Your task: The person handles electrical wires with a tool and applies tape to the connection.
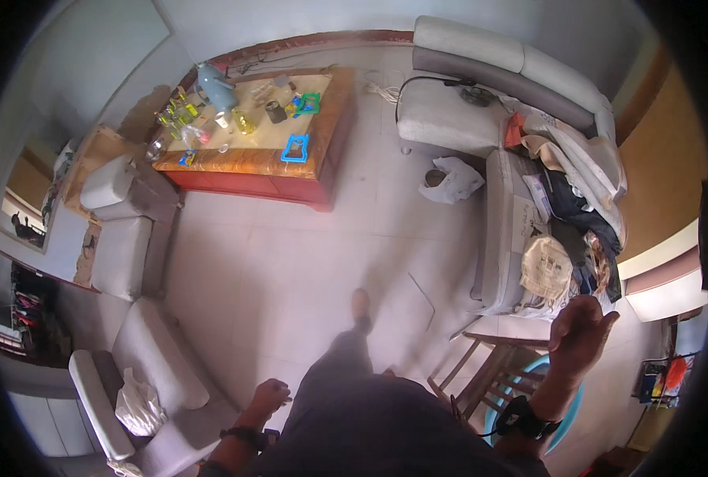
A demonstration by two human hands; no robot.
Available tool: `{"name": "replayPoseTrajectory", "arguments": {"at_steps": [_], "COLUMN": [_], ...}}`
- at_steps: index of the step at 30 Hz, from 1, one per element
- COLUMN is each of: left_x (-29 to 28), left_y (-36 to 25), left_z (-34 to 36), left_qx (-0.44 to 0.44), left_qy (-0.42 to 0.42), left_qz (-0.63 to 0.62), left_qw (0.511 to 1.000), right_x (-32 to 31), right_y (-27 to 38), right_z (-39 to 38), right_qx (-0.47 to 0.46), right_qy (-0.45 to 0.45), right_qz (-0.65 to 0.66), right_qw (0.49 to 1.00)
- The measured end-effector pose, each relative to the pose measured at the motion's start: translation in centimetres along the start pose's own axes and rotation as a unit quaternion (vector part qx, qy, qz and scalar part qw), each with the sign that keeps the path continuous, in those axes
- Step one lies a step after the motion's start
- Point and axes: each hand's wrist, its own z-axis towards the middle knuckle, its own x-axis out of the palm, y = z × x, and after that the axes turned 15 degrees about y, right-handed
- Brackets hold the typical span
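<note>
My left hand (270,395) hangs low over the floor, beside the grey armchair at lower left. Its fingers are loosely bent and slightly apart, with nothing seen in them. At lower right my right hand (581,334) is raised, fingers folded in and thumb sticking out; nothing shows in its grip. In the picture it overlaps the front of the cluttered sofa, above a wooden chair (497,374) and a light-blue round basin (564,429). Dark bands circle both wrists, and a cable runs to the right one. One of my feet (360,306) is forward on the tiles.
A wooden table (338,103) at far left bears a blue-grey kettle (217,87), bottles, cups, and blue and green plastic frames. The grey sofa (449,119) at right holds clothes and bags. A white plastic bag (453,181) and a thin bent rod (425,294) lie on the floor.
</note>
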Motion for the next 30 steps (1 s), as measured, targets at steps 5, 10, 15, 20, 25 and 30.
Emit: {"name": "replayPoseTrajectory", "arguments": {"at_steps": [5,10,15,20,25,30], "left_x": [-4.4,-11.6,-16.7,-17.6,-16.5,-16.0], "left_y": [-10.4,-21.0,-29.9,-33.6,-38.4,-44.4], "left_z": [7.8,15.9,19.9,24.5,27.7,29.6], "left_qx": [-0.002,0.039,0.053,0.043,-0.032,-0.036], "left_qy": [0.004,-0.018,-0.071,-0.065,-0.059,-0.073], "left_qz": [-0.018,-0.032,-0.076,-0.098,-0.064,-0.06], "left_qw": [1.0,0.999,0.993,0.992,0.996,0.995], "right_x": [0.4,0.2,-1.1,-2.8,-4.8,-7.3], "right_y": [-2.7,-4.6,-7.1,-11.0,-15.9,-18.3], "right_z": [8.5,16.4,24.7,33.9,44.4,55.6], "right_qx": [0.001,-0.005,0.012,0.023,0.048,0.031], "right_qy": [-0.075,-0.062,-0.027,-0.015,-0.103,-0.004], "right_qz": [-0.008,-0.054,-0.059,-0.054,-0.027,-0.076], "right_qw": [0.997,0.997,0.998,0.998,0.993,0.997]}}
